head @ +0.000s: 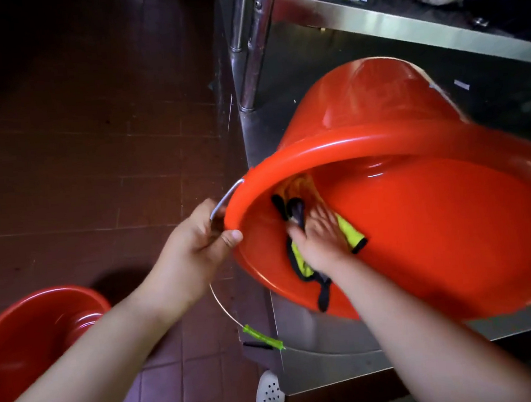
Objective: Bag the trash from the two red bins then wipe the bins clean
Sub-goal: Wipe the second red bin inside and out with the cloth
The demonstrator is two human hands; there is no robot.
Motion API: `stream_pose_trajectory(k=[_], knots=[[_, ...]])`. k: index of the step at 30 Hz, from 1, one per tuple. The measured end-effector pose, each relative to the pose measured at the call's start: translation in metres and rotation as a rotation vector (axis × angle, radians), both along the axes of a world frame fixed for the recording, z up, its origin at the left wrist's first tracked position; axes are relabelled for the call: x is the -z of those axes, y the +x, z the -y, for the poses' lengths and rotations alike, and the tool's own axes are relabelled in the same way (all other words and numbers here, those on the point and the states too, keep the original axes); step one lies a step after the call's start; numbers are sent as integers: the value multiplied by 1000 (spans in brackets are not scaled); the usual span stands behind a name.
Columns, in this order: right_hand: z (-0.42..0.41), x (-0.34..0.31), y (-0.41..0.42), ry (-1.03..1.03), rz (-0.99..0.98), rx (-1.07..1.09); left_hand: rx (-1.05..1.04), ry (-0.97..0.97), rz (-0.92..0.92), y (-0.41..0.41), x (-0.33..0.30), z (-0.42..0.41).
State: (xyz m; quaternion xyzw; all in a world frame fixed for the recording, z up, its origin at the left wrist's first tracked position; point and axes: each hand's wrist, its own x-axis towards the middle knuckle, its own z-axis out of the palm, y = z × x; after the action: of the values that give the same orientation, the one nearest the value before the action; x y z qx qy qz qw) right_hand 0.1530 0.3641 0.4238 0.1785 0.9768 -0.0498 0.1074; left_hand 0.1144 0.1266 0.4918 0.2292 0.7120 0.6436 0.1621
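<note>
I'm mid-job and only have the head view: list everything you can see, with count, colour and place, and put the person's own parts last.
red bin: 1, red, tipped on its side on the steel counter, mouth toward the camera
cloth: 1, yellow-green with black edging, inside the tipped bin against its wall
bail handle: 1, wire with a green grip, hanging below the tipped bin's rim
second red bin: 1, red, on the floor at lower left
steel counter: 1, silver, right side
floor tiles: dark red-brown, left side
shoes: 2, white, bottom centre
left hand: grips the tipped bin's rim at the handle's end
right hand: presses the cloth flat inside the bin
</note>
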Motion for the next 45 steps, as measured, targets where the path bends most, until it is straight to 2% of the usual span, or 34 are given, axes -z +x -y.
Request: stream_pose_trajectory(k=[3, 5, 10, 14, 16, 18, 21, 23, 25, 27, 31, 34, 37, 41, 43, 45], knots=[[-33, -13, -29, 13, 20, 36, -17, -64, -174, -15, -22, 6], [-48, -11, -41, 43, 34, 37, -80, -43, -165, -20, -28, 8], [-46, 0, -53, 126, 31, 56, -206, 214, 253, 9, 9, 4], [-13, -3, -43, 89, -43, 84, -275, 212, 371, 23, 38, 4], [18, -2, -27, 22, -90, 105, -294, 229, 350, 22, 38, 1], [53, 0, -3, -20, -117, 32, -294, 218, 285, 22, 37, -1], [96, -9, 37, -199, -315, -70, -279, 189, 221, 23, 35, -1], [102, -14, 50, -299, -428, -82, -239, 148, 191, 22, 30, 1], [92, -16, 49, -340, -447, -44, -179, 123, 141, 20, 20, 1], [73, -13, 40, -305, -356, 32, -102, 113, 104, 14, 4, 4], [16, -9, 7, -110, -48, 69, 54, 93, 77, -6, -37, 14], [-26, -19, -18, -43, 37, 63, 98, 106, 88, -18, -55, 16], [-43, -13, -31, 77, 55, 31, -5, 150, 121, -18, -48, 17], [-33, -5, -36, 137, 49, 56, -262, 300, 338, 9, -5, 22], [-22, -5, -35, 138, 40, 62, -316, 285, 413, 22, 15, 26], [-1, -5, -29, 92, 5, 82, -322, 246, 404, 27, 24, 26]])
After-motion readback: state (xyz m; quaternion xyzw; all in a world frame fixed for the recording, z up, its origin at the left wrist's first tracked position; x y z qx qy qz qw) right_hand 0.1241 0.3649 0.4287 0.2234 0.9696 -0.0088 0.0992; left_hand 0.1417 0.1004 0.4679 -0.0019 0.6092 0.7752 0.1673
